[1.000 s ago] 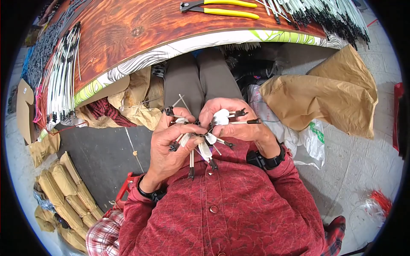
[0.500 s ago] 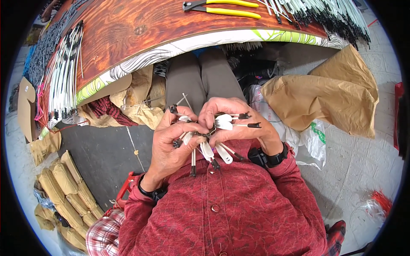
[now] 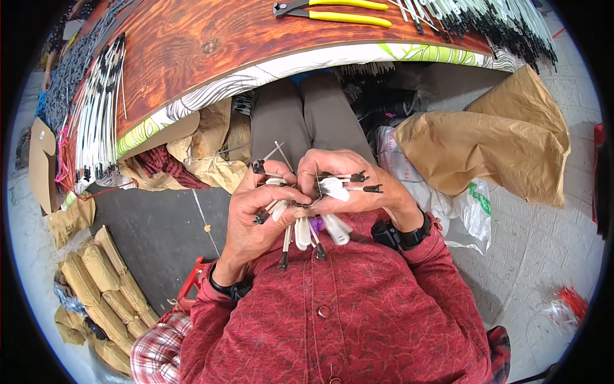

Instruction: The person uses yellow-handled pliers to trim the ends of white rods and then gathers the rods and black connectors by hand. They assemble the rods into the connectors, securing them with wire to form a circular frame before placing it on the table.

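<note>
Both hands meet in front of my chest, over my lap. Between them is a cluster of thin white sticks with black forked tips (image 3: 320, 252) and flat rounded white plastic pieces (image 3: 302, 234), fanning outward. My left hand (image 3: 252, 211) is closed, its thumb and fingers pinching the cluster near a short dark twisted strand (image 3: 302, 204). My right hand (image 3: 358, 185) is closed too, pinching at the cluster's middle beside a thin wire-like end. One white piece below the right hand is blurred. A small purple bit shows behind the sticks; the exact joint is hidden by fingers.
Ahead stands a wooden table (image 3: 211, 46) bearing yellow-handled cutting pliers (image 3: 348, 18). Black-and-white stick bundles lie at its left (image 3: 96, 121) and right. Brown paper (image 3: 486, 141) and a plastic bag (image 3: 470, 217) are at right. Brown paper-wrapped packs (image 3: 102, 288) and a red stool (image 3: 192, 281) are at left.
The hands stay nearly in place, still pinching the cluster. The pieces hanging below them have shifted, and the white one under the right hand is now blurred by motion.
</note>
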### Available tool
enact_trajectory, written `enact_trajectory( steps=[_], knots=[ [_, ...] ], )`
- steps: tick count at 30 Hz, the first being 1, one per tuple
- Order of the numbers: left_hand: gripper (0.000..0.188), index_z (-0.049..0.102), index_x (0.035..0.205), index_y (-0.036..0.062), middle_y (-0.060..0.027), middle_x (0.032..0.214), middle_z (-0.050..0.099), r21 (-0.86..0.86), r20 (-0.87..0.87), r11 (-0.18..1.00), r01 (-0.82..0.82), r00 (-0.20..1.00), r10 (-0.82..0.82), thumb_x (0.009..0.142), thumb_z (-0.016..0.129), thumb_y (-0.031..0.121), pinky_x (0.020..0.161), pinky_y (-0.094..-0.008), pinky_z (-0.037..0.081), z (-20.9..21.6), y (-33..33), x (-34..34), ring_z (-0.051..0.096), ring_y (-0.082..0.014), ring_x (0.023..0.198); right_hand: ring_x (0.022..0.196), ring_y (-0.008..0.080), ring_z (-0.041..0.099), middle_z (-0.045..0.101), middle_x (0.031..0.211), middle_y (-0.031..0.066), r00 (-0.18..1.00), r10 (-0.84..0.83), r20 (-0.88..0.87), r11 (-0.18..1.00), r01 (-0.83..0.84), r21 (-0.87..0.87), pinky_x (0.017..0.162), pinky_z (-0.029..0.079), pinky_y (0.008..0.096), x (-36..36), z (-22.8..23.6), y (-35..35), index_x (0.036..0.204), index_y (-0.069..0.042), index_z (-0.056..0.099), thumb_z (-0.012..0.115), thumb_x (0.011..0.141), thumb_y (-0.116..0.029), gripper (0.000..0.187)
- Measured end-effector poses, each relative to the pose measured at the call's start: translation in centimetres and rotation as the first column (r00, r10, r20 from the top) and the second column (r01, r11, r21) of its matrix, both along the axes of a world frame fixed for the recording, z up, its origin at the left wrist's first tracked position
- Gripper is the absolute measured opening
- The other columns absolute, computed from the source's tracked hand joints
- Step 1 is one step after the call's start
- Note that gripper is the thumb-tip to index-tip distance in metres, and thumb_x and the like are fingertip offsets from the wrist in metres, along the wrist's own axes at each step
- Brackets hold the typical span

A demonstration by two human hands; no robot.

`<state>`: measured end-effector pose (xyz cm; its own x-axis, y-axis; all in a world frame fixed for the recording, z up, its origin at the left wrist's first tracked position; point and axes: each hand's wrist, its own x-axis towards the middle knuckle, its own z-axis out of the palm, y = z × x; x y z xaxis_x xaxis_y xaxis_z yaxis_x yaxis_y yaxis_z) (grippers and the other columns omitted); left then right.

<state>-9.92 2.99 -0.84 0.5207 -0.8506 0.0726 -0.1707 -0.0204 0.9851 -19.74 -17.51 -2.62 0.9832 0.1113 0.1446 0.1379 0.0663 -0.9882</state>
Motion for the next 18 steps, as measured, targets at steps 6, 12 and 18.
enact_trajectory(
  steps=[6, 12, 18],
  knots=[
    [0.027, 0.079, 0.097, 0.0073, -0.0066, 0.109, 0.061, -0.004, -0.066, 1.000, -0.025, 0.998, 0.024, 0.072, 0.088, 0.012, 0.089, -0.0325, 0.047, -0.3, 0.2, -0.1, 0.058, -0.0193, 0.101, 0.080, 0.0233, 0.066, 0.066, 0.088, 0.0085, 1.000, -0.003, -0.015, 0.995, 0.002, -0.098, 0.072, 0.052, 0.0357, 0.3, 1.0, 0.1, 0.097, -0.003, 0.060, 0.078, 0.077, -0.009, 0.028],
    [0.034, 0.079, 0.101, 0.0053, -0.0084, 0.111, 0.062, -0.001, -0.106, 0.993, -0.114, 0.988, 0.113, 0.068, 0.089, 0.006, 0.088, -0.0313, 0.050, 0.1, 0.2, -0.2, 0.060, -0.0183, 0.100, 0.077, 0.0251, 0.066, 0.066, 0.087, 0.0106, 0.996, -0.082, 0.044, 0.988, 0.087, -0.128, 0.069, 0.052, 0.0364, 0.4, 0.6, 0.9, 0.097, 0.000, 0.064, 0.077, 0.075, -0.008, 0.027],
    [0.032, 0.078, 0.101, 0.0041, -0.0100, 0.111, 0.062, 0.017, -0.102, 0.995, -0.100, 0.990, 0.102, 0.071, 0.087, 0.005, 0.087, -0.0310, 0.051, 0.4, 0.2, -0.1, 0.061, -0.0183, 0.101, 0.075, 0.0265, 0.066, 0.065, 0.087, 0.0114, 0.993, -0.113, 0.041, 0.990, 0.116, -0.083, 0.068, 0.052, 0.0367, 0.2, 0.3, 1.1, 0.095, 0.001, 0.068, 0.076, 0.074, -0.006, 0.024]
  ],
)
